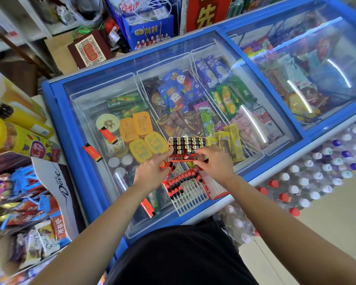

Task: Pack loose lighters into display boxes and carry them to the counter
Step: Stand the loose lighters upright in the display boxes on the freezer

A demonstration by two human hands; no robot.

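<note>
A red display box, nearly full of upright lighters with black tops, stands on the freezer's glass lid. My left hand holds red lighters in its curled fingers while its index finger touches the box's left side. My right hand pinches a lighter at the box's front row. Nearer me, a second box with a white grid insert is partly filled. Three loose red lighters lie on the glass: one, another and a third.
The blue chest freezer with sliding glass lids is filled with ice-cream packs. Bottled water packs are stacked to the right of it. A Dove chocolate display and snack packs crowd the left. Shelves and bags stand behind the freezer.
</note>
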